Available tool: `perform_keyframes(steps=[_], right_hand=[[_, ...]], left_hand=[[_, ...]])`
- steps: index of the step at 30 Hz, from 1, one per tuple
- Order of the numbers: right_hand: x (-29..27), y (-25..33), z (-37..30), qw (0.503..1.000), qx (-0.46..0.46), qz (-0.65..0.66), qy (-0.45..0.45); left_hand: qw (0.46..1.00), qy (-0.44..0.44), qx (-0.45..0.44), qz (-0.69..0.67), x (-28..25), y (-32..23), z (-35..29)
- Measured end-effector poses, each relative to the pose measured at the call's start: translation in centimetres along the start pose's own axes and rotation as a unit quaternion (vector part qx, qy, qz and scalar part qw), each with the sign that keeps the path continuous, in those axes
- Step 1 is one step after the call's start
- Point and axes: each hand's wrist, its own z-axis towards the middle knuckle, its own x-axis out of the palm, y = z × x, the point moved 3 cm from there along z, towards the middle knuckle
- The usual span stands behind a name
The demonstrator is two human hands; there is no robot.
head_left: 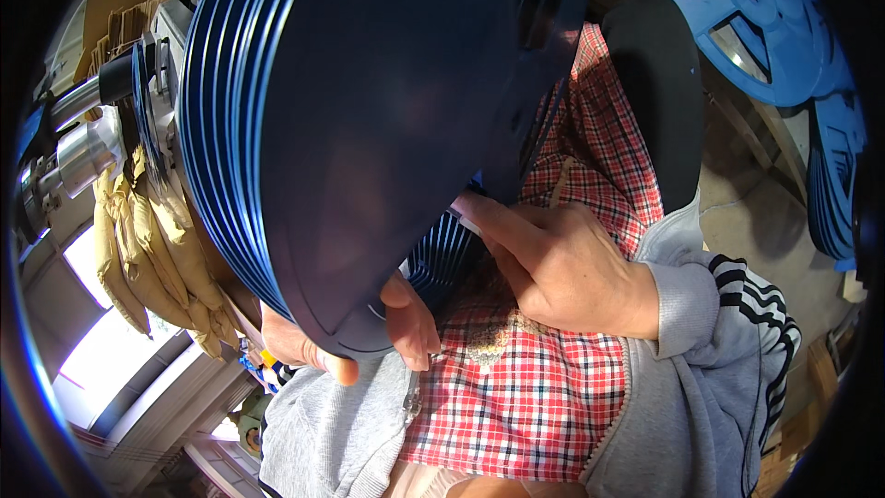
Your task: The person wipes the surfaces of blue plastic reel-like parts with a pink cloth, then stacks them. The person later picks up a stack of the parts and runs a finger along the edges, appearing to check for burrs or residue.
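Observation:
A thick stack of dark blue plastic reels point(387, 138) stands on edge in front of me, its thin flanges fanned along the left side. My left hand point(300, 346) is closed round the lower rim, with fingertips showing through a cut-out in the nearest reel. My right hand point(572, 267) is closed, its index finger and thumb at the edge of an opening near the middle of the stack. A small pale sliver shows at those fingertips, too small to name. The inner side of the stack is mostly hidden.
More blue reels point(774, 28) lie in piles at the upper right, beside a wooden frame point(761, 134). Left of me is a machine with metal shafts point(88, 152) and tan padded bags point(152, 258) hanging below it. A red checked apron point(516, 406) covers my lap.

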Motion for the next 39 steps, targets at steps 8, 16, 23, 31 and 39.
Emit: perform_keyframes(steps=[8,16,23,31,39], right_hand=[[0.3,-0.4,0.1,1.000,-0.009,-0.017,0.007],[0.6,-0.2,-0.4,0.996,0.000,0.005,0.090],[0.7,-0.3,0.4,1.000,-0.008,0.007,-0.022],[0.5,-0.2,0.3,0.999,-0.018,-0.015,0.035],[1.1,-0.7,0.2,0.999,-0.001,0.049,-0.001]], left_hand=[[1.000,0.003,-0.019,-0.007,0.0,0.1,0.0],[1.000,0.003,-0.016,-0.010,-0.7,-0.1,0.0],[0.998,0.008,-0.051,0.022,-0.4,-0.4,0.1],[0.998,-0.022,-0.056,0.029,-0.4,-0.6,-1.3],[0.996,0.066,-0.056,0.010,-2.2,-0.3,0.2]])
